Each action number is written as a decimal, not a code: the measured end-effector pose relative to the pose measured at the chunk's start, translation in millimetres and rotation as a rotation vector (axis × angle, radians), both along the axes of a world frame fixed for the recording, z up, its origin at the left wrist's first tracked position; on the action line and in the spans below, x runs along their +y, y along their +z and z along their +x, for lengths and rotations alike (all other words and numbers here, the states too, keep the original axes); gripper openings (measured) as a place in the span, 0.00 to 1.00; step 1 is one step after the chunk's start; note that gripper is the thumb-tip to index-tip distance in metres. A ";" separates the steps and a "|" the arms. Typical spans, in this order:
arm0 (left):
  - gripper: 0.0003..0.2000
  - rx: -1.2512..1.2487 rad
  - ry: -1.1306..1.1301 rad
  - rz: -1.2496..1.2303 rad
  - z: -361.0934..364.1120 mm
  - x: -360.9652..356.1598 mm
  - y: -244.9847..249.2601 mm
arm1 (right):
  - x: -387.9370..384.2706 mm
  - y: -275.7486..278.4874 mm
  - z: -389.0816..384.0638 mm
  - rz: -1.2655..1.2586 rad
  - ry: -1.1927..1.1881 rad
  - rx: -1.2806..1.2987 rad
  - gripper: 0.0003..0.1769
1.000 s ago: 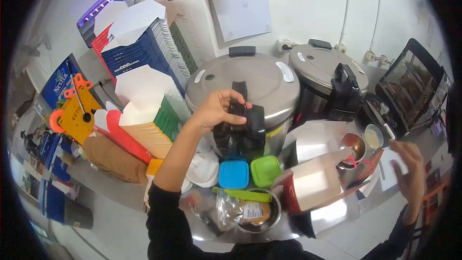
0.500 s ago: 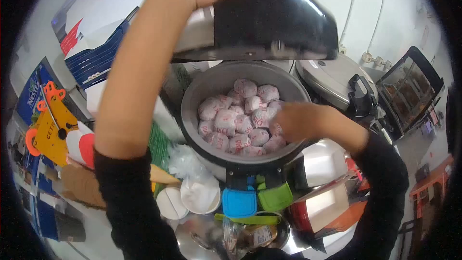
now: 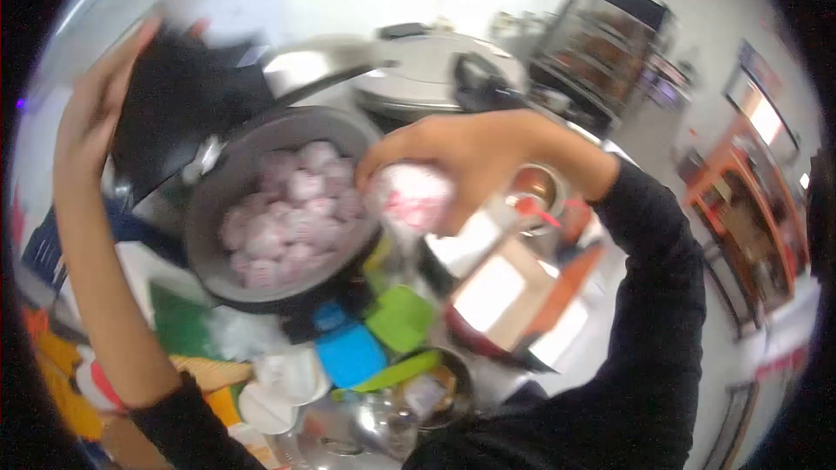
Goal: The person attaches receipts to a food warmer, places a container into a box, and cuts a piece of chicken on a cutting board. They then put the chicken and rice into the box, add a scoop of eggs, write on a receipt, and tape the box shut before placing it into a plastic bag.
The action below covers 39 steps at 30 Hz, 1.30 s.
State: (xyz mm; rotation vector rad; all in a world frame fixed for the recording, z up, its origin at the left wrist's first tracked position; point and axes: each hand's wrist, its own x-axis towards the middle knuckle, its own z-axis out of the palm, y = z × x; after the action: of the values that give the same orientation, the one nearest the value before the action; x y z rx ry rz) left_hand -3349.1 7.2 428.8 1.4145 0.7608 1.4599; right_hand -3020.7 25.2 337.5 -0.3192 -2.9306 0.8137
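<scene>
In the head view, my right hand (image 3: 461,152) is closed round a paper-wrapped ball (image 3: 414,196) with red print, just beyond the right rim of a deep grey cooking pot (image 3: 344,135). More paper-wrapped balls (image 3: 287,218) of the same kind are heaped inside the pot. At the upper left, my left hand (image 3: 100,113) grips the edge of the pot's black lid (image 3: 178,113), which stands raised. Some of its fingers are hidden behind the lid. Motion blurs much of the view.
Right of the pot lies an open paper box (image 3: 505,296). Blue (image 3: 348,352) and green (image 3: 401,318) plastic pieces sit at the pot's front, beside white lids or cups (image 3: 283,383). Behind stand another lidded cooker (image 3: 435,70) and a glass display case (image 3: 601,43).
My right hand has come out of the pot to the right, holding a wrapped ball. My left hand still holds the lid up. The view has turned to the right.
</scene>
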 end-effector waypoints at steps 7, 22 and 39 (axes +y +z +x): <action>0.35 0.301 0.061 -0.025 60.6 -86.6 -145.6 | -114.9 -16.8 277.8 -0.403 -0.710 0.484 0.39; 0.12 0.531 0.701 0.415 467.7 -226.3 -281.6 | -69.4 -361.1 379.8 0.307 -0.888 -0.421 0.34; 0.04 -0.060 0.460 -0.028 795.3 89.1 -353.9 | 81.8 -340.1 792.8 0.452 -1.284 -0.232 0.24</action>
State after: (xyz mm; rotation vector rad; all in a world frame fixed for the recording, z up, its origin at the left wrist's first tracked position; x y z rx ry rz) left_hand -2553.7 96.3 74.9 1.2149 1.1150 1.8207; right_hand -2227.9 107.0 -2.6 -1.9620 -2.1656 -0.0903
